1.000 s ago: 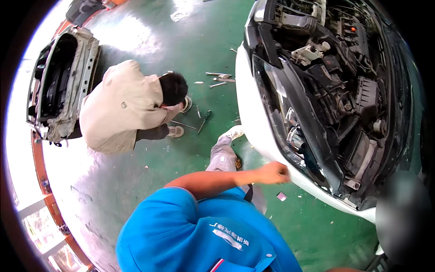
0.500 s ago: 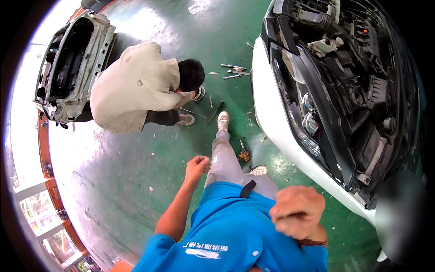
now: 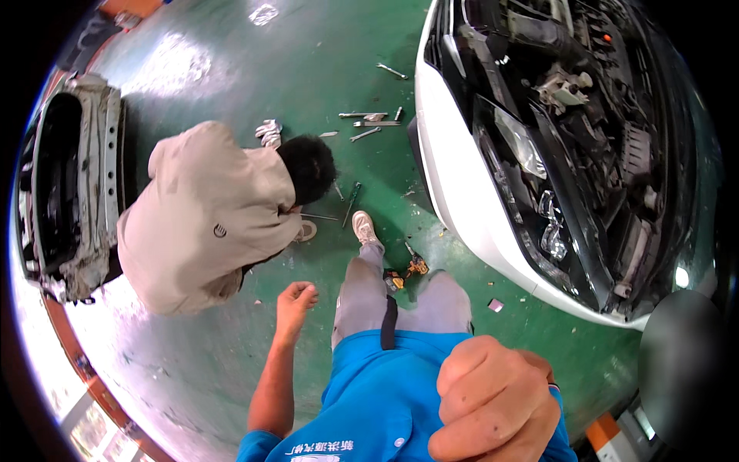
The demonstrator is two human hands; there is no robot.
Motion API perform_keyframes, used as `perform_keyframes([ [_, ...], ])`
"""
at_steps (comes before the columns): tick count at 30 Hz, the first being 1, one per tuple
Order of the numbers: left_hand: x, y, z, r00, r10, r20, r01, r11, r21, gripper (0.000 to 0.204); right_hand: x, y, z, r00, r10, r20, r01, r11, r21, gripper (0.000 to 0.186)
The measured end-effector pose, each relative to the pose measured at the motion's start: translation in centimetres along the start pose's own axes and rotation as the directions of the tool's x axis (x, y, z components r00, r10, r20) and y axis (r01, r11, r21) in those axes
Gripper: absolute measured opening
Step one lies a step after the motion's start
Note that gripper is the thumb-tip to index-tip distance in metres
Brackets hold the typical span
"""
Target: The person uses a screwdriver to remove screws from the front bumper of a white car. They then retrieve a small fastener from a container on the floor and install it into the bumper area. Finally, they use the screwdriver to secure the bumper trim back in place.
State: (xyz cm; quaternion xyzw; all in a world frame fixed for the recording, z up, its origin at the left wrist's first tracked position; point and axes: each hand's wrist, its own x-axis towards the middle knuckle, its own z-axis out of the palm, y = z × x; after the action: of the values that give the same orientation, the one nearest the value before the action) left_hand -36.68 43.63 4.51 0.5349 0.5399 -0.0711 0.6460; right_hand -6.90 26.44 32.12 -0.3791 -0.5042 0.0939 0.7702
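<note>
Drill-shaped tool (image 3: 416, 265) on glossy green floor (image 3: 585, 346) beyond our fingers (image 3: 300, 293).
Left hand (image 3: 294, 308) curls loosely, right hand (image 3: 496, 400) clenches; whether either holds anything, we cannot tell.

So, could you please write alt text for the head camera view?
Looking down at a blue-shirted person, left hand and right hand curled, beside a white car with its engine bay exposed. A co-worker crouches at left; wrenches and a power drill lie on the green floor.

Left hand (image 3: 294, 309) near grey trousers (image 3: 362, 296), right hand (image 3: 496, 400) over blue shirt (image 3: 366, 393)
</note>
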Motion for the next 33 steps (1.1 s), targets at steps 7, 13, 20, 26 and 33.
perform_keyframes([
  [7,3.6,4.5,-3.0,1.0,-0.008,0.012,0.007,0.999,0.052,0.026,3.2,2.4,1.6,0.991,-0.068,-0.112,0.058,0.994,-0.091,0.018],
  [13,5.0,3.0,-3.7,0.995,-0.089,0.036,0.084,0.99,0.113,0.027,2.7,6.2,1.5,0.966,-0.061,-0.252,0.043,0.996,-0.079,0.016],
  [20,5.2,3.6,-5.5,0.99,-0.13,-0.061,0.138,0.981,0.134,0.029,3.7,11.1,-1.2,0.967,0.015,-0.255,0.007,0.996,0.084,0.013],
  [26,7.0,3.9,-5.3,0.981,-0.161,-0.113,0.175,0.976,0.13,0.028,0.2,16.7,-4.8,0.928,0.287,-0.237,-0.307,0.95,-0.054,0.028],
  [33,14.6,3.7,-4.6,0.993,-0.091,-0.07,0.106,0.958,0.267,0.027,-7.7,25.8,-5.9,0.675,0.587,-0.446,-0.726,0.636,-0.261,0.025],
])
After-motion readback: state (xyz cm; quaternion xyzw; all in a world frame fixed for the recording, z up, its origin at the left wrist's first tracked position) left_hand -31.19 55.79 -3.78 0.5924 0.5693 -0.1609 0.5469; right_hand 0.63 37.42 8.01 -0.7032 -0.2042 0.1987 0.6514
